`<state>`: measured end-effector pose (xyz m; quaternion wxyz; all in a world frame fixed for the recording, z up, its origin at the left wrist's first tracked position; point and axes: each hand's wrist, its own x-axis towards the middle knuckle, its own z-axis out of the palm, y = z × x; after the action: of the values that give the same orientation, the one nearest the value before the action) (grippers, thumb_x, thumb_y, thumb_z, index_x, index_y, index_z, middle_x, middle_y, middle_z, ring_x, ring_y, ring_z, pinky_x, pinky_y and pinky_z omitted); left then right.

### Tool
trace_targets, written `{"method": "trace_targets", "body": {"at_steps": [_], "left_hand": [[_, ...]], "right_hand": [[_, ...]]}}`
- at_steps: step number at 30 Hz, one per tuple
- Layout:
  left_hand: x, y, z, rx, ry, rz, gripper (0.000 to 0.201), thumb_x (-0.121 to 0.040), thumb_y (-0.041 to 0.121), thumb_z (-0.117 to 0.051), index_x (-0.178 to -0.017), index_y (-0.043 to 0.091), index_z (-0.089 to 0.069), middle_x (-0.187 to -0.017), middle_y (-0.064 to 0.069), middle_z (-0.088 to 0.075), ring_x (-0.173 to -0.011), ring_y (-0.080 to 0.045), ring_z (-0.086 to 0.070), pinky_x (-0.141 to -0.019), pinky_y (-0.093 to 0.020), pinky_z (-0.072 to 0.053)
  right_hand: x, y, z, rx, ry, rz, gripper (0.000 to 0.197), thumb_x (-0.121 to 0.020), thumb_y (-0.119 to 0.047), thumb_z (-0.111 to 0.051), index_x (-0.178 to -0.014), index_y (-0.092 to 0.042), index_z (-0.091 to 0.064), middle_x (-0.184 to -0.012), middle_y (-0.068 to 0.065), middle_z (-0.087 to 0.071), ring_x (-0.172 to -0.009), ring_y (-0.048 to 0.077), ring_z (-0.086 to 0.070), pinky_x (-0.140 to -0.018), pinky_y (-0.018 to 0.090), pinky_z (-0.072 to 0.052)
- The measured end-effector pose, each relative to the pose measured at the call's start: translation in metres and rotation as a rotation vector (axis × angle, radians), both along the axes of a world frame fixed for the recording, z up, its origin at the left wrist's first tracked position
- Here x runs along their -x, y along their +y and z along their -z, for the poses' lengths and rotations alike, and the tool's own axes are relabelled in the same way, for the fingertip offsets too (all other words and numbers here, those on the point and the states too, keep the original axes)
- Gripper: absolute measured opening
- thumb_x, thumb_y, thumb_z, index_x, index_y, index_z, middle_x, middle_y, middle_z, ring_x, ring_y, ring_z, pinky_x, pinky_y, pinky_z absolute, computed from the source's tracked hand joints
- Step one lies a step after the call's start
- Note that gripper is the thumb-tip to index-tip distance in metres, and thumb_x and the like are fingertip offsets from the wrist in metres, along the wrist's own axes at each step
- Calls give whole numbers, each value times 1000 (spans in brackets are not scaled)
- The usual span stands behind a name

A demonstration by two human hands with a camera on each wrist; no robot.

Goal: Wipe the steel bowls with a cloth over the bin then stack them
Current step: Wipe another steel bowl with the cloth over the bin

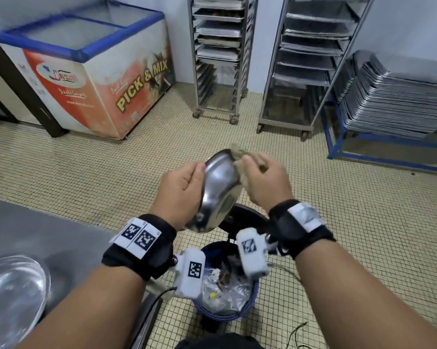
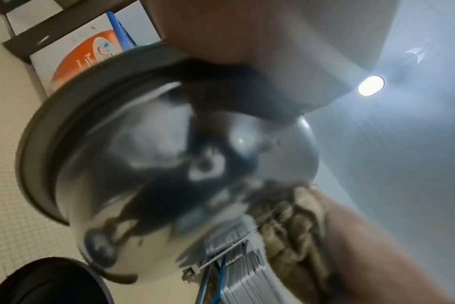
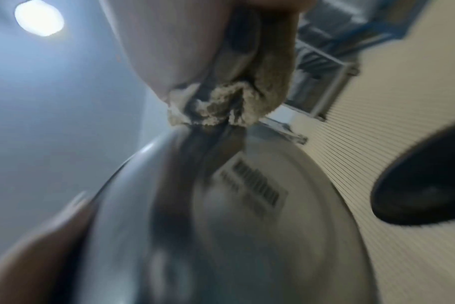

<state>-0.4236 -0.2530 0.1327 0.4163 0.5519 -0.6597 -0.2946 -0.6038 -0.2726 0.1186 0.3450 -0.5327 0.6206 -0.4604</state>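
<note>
My left hand (image 1: 184, 187) grips a steel bowl (image 1: 218, 187) by its rim, tilted on edge above the blue bin (image 1: 250, 308). My right hand (image 1: 262, 177) holds a bunched beige cloth (image 1: 240, 153) against the bowl's far rim. In the left wrist view the bowl (image 2: 169, 174) fills the middle with the cloth (image 2: 294, 226) at its lower right. The right wrist view is blurred; it shows the cloth (image 3: 234, 102) pressed on the bowl (image 3: 221, 226), which bears a barcode label. Another steel bowl (image 1: 11, 288) lies on the steel counter (image 1: 48, 230) at the lower left.
The bin holds crumpled plastic waste, and its dark lid (image 1: 245, 217) stands up behind it. A chest freezer (image 1: 94, 71) stands at the back left. Two tray racks (image 1: 220, 59) and a pile of steel trays (image 1: 398, 96) line the back right. The floor is tiled.
</note>
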Motion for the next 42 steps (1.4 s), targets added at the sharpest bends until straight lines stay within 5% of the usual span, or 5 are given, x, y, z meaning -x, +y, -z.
{"method": "trace_targets", "body": {"at_steps": [13, 24, 31, 36, 42], "left_hand": [[-12, -13, -9, 48, 1, 39, 33, -108, 21, -45, -82, 24, -65, -72, 2, -63, -59, -3, -56, -52, -14, -45], [-10, -30, -25, 186, 451, -144, 39, -109, 22, -42, -70, 15, -44, -65, -1, -41, -60, -14, -40, -55, -28, -35], [-8, -18, -7, -54, 463, 32, 35, -111, 27, -36, -92, 34, -64, -92, 0, -70, -84, -15, -68, -76, -42, -61], [-26, -17, -16, -268, 518, 295, 56, -102, -4, -47, -128, 45, -55, -107, -4, -74, -92, -29, -75, -71, -40, -63], [-2, -16, -26, -409, 597, 140, 70, -73, -29, -36, -117, 19, -62, -101, -6, -70, -66, -12, -70, -50, -30, -54]], "right_hand": [[-30, 5, 0, 283, 113, 29, 28, -98, -35, -58, -114, -16, -70, -109, -12, -58, -97, -4, -57, -81, 13, -50], [-35, -2, 40, -371, -1110, 101, 14, -99, -28, -52, -97, -21, -64, -85, 10, -63, -56, 18, -61, -51, 22, -49], [-30, 0, 68, -306, -1050, 248, 45, -90, -46, -62, -129, -23, -61, -129, 20, -68, -116, 47, -64, -95, 79, -41], [4, 6, 41, -122, -915, 393, 33, -104, -36, -54, -133, -23, -61, -114, 11, -75, -96, 28, -75, -73, 41, -59], [-11, 13, 25, -181, -830, 247, 24, -105, -33, -52, -122, -21, -64, -99, 10, -77, -79, 26, -75, -71, 45, -63]]}}
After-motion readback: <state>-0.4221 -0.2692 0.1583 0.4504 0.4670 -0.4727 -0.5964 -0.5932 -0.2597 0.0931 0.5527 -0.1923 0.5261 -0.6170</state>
